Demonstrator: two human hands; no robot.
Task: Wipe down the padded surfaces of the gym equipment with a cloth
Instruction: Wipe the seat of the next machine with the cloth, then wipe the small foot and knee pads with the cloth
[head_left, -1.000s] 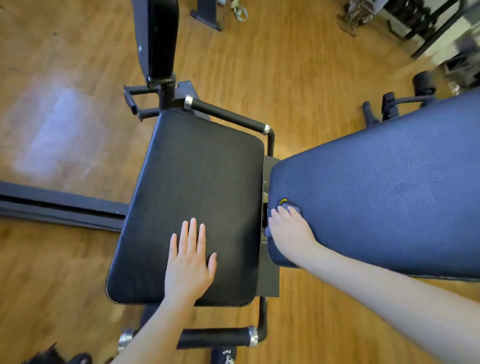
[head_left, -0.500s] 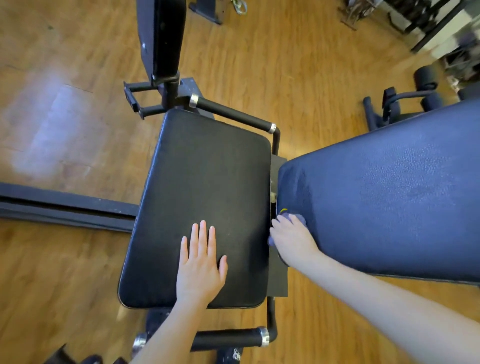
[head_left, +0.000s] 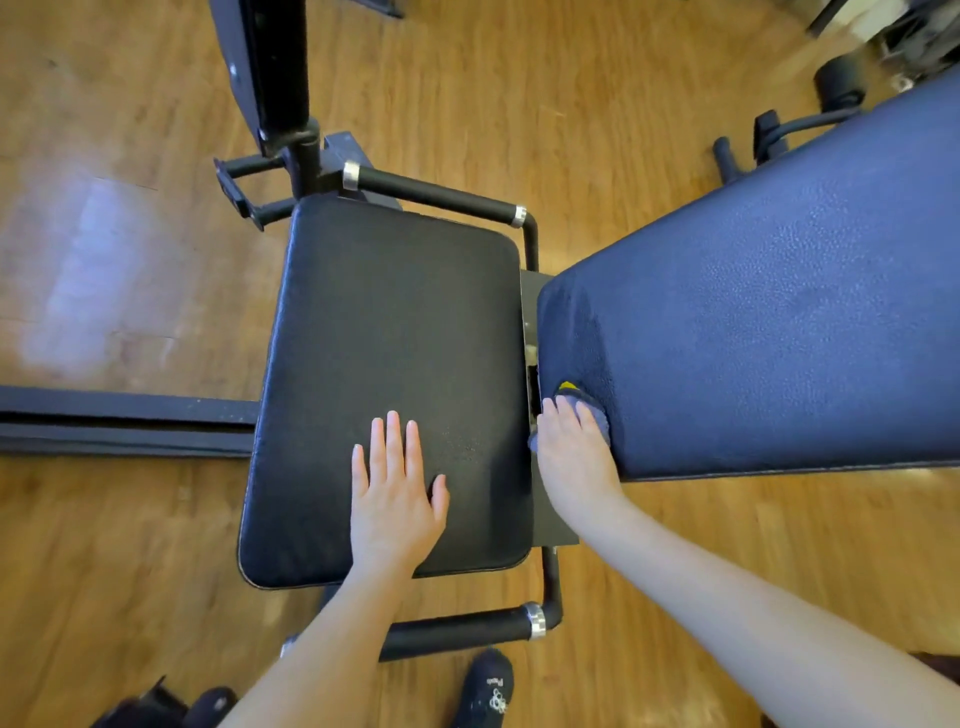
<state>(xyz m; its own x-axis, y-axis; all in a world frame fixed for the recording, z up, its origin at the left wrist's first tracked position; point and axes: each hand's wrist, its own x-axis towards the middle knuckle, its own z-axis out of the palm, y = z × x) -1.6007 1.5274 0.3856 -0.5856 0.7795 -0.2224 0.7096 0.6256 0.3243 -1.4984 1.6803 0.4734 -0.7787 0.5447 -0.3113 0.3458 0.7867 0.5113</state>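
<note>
A black padded seat (head_left: 395, 332) lies in the middle of the view, with a long dark-blue padded backrest (head_left: 753, 332) rising to its right. My left hand (head_left: 397, 499) rests flat on the seat's near part, fingers straight and together. At the backrest's lower left end my right hand (head_left: 571, 452) presses a small blue-grey cloth (head_left: 589, 408) with a yellow tag against the pad. Most of the cloth is hidden under that hand.
Black handle bars with silver caps frame the seat at the far side (head_left: 436, 195) and the near side (head_left: 462, 626). An upright pad on a post (head_left: 275, 67) stands behind the seat. A dark floor rail (head_left: 119, 421) runs left. My socked feet (head_left: 485, 686) stand on the wooden floor.
My right hand with the cloth has stayed at the backrest's lower end, shifting only slightly. The left hand keeps its flat rest on the seat. The camera has drifted, bringing my feet into view.
</note>
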